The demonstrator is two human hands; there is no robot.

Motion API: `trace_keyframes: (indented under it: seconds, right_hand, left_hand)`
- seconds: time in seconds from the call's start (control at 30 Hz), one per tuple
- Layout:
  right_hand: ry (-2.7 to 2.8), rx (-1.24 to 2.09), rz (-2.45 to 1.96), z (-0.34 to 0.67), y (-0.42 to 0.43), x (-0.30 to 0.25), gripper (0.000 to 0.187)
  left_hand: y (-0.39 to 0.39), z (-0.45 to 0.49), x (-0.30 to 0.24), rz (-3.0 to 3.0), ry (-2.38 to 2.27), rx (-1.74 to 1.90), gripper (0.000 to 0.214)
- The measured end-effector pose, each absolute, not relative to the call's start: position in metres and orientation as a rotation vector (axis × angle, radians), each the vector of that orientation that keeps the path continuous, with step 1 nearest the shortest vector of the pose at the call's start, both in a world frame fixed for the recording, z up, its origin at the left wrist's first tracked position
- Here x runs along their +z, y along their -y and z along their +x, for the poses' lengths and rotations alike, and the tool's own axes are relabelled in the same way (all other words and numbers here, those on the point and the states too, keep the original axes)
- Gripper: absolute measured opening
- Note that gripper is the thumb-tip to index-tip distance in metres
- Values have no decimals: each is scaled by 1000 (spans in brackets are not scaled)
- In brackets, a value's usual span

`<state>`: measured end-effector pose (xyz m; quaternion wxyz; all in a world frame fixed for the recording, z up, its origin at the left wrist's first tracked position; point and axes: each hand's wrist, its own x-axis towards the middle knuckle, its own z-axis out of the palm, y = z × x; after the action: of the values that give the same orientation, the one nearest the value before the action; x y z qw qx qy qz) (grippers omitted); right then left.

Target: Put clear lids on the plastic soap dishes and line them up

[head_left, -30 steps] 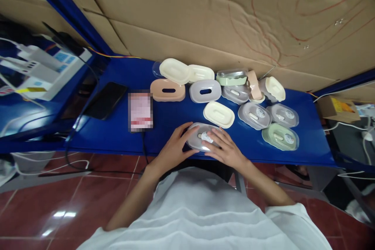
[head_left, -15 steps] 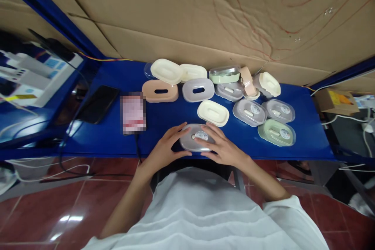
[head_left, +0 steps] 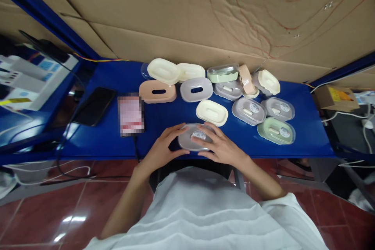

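An oval soap box [head_left: 187, 140] with a clear lid, greyish-lilac body and round printed sticker lies at the table's front edge, in front of my body. My left hand [head_left: 162, 146] curves around its left end, fingers at the far rim and thumb at the near rim. On the other end is my right hand [head_left: 224, 146], with fingers spread over the lid and sticker and the thumb low on the near side. Just beyond the box lies a loose cream oval tray [head_left: 211, 113].
Behind are a peach oval shell [head_left: 158, 91], a lilac oval shell [head_left: 196, 90], cream trays [head_left: 164, 71] and several lidded boxes, including a green box [head_left: 276, 131]. A black phone [head_left: 94, 105] and a blurred pink item [head_left: 131, 115] lie left on the blue table [head_left: 164, 121]. Cardboard [head_left: 152, 19] stands behind.
The whole view has shifted slightly. My right fingertips have slid a little over the lid, and the pale knob seen there earlier is now covered. Both hands stay around the soap box.
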<state>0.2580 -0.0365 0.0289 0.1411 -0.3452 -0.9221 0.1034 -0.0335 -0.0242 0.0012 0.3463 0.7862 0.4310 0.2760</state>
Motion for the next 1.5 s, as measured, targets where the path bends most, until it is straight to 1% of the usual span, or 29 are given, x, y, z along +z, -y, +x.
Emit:
trace_keyframes:
  seconds: [0.2, 0.27, 0.33, 0.4, 0.47, 0.53, 0.6, 0.67, 0.73, 0.8, 0.87, 0.97, 1.07, 1.1, 1.17, 1.2, 1.23, 1.27, 1.33, 1.4, 1.43, 1.5]
  right_hand:
    - [2662, 181, -1017, 256, 37, 18, 63]
    - [2631, 156, -1029, 263, 44, 23, 62]
    - [2523, 101, -1065, 283, 56, 33, 64]
    - [2310, -67, -1204, 320, 73, 46, 70]
    - [1998, -347, -1443, 372, 93, 54, 79]
    - [1628, -616, -1724, 432, 110, 52, 83]
    - [1304, -764, -1942, 490, 123, 39, 83]
    - [1145, -758, -2088, 537, 129, 18, 87]
    - [1111, -710, -2180, 570, 127, -5, 90]
    - [1185, -663, -2206, 590, 120, -21, 87]
    - [1296, -628, -2162, 599, 110, -27, 80]
    - [1356, -671, -1999, 585, 94, -11, 71]
    - [1328, -752, -1744, 521, 70, 20, 59]
    - [1386, -665, -1698, 488, 60, 30, 53]
    - [1704, -412, -1548, 416, 33, 44, 45]
    - [1919, -266, -1459, 380, 17, 48, 44]
    - [2160, -126, -1389, 348, 0, 49, 47]
    - [2325, -57, -1340, 319, -19, 48, 50]
    - [2498, -14, -1309, 279, -56, 42, 54]
    - [2570, -15, -1330, 260, -85, 34, 51]
    - [2585, -14, -1339, 256, -95, 31, 48]
    - [2569, -9, -1333, 254, -100, 30, 44]
  left_hand:
    - [27, -31, 3, 2046, -1132, 702, 75]
    - [28, -27, 6, 2053, -1110, 695, 80]
    - [26, -19, 11, 2074, -1088, 705, 79]
    - [22, -4, 14, 2142, -1103, 717, 69]
    - [14, 14, 16, 2271, -1159, 698, 60]
    - [6, 33, 15, 2400, -1231, 648, 58]
    - [-1, 48, 15, 2486, -1273, 583, 56]
    - [-4, 56, 14, 2534, -1287, 539, 50]
    - [-2, 54, 13, 2561, -1299, 542, 40]
    - [3, 45, 11, 2573, -1319, 588, 30]
    - [11, 32, 9, 2585, -1329, 649, 23]
    - [22, 11, 5, 2567, -1362, 723, 19]
    - [29, -3, 1, 2494, -1384, 779, 15]
    - [31, -6, 1, 2472, -1378, 795, 13]
    - [33, -10, 1, 2447, -1361, 816, 10]
    - [34, -11, 1, 2442, -1356, 817, 10]
    - [34, -12, 2, 2440, -1353, 810, 11]
    - [34, -13, 3, 2441, -1349, 799, 11]
    - [34, -16, 4, 2449, -1339, 782, 11]
    - [36, -20, 5, 2456, -1322, 785, 11]
    - [37, -22, 4, 2451, -1318, 796, 15]
    - [40, -27, 2, 2413, -1332, 829, 28]
